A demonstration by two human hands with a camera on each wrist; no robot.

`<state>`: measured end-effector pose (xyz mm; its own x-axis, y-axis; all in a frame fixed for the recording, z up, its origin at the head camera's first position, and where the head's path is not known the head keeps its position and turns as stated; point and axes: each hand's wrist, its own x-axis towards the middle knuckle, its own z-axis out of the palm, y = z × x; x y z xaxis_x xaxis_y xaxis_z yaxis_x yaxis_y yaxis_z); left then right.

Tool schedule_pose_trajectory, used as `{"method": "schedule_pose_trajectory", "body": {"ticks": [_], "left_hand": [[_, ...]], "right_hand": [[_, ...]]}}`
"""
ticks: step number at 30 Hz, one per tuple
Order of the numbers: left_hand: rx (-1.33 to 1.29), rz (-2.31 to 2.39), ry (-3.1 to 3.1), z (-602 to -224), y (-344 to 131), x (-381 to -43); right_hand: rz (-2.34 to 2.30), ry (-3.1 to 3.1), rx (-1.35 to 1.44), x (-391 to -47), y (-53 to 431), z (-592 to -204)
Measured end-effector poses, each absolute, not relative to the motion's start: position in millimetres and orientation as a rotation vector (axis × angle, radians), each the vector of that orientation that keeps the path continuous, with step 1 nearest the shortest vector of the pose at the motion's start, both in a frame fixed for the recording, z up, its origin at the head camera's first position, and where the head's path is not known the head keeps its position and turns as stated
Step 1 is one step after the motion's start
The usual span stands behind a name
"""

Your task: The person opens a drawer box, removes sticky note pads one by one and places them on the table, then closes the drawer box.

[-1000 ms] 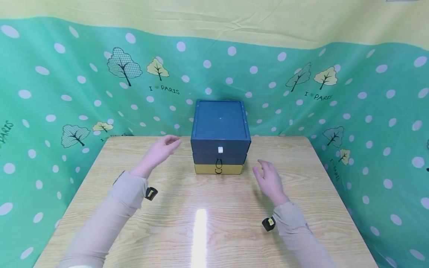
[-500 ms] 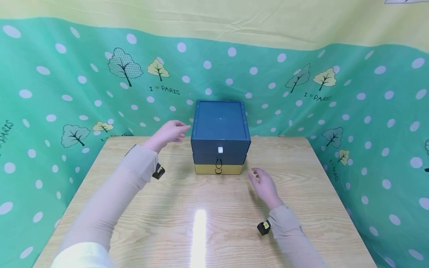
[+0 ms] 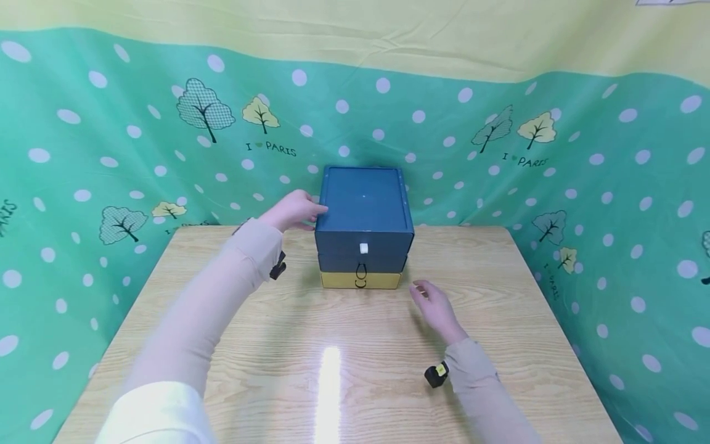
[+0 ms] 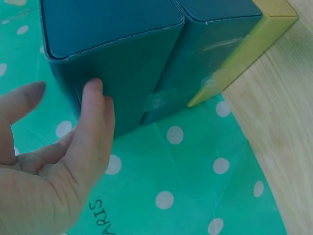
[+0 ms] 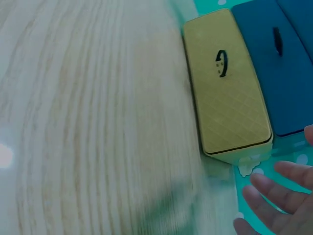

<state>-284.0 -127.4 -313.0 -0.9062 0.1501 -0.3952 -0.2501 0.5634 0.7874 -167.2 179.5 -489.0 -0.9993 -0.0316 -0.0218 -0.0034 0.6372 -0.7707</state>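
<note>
A stacked drawer box [image 3: 363, 198] stands at the back of the table, with two blue tiers over a yellow bottom drawer [image 3: 338, 280]. The top tier bears a white knob [image 3: 363, 248]; black loop handles hang on the lower two. My left hand [image 3: 295, 211] is at the box's upper left side. In the left wrist view, its extended fingers [image 4: 93, 112] lie against or very near the blue side wall, thumb apart. My right hand [image 3: 437, 311] hovers off the box's front right corner, holding nothing, its fingers [image 5: 274, 191] loosely spread in the right wrist view.
The wooden table [image 3: 377, 357] reflects a bright strip of light in front. A green dotted curtain [image 3: 444, 135] printed with trees hangs close behind the box and along both sides. Each wrist carries a small black camera [image 3: 436, 374].
My left hand has moved right and away from me to the box's left side. My right hand has shifted slightly left and toward me. The box has stayed put.
</note>
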Motion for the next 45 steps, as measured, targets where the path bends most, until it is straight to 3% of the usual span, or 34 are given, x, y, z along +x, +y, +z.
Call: {"method": "schedule_pose_trajectory", "body": {"ticks": [10, 22, 37, 45], "left_hand": [[-0.155, 1.289, 2.421, -314, -123, -287], [-0.187, 1.256, 2.435, -311, -115, -290], [-0.264, 1.213, 2.357, -306, -114, -301], [-0.299, 1.2, 2.317, -300, -112, -301]], "right_hand": [[-1.632, 2.376, 0.052, -180, 183, -485], [-1.858, 1.956, -0.034, -190, 189, -466], [-1.534, 1.878, -0.267, -203, 177, -417], [-1.518, 1.749, -0.238, -213, 158, -391]]}}
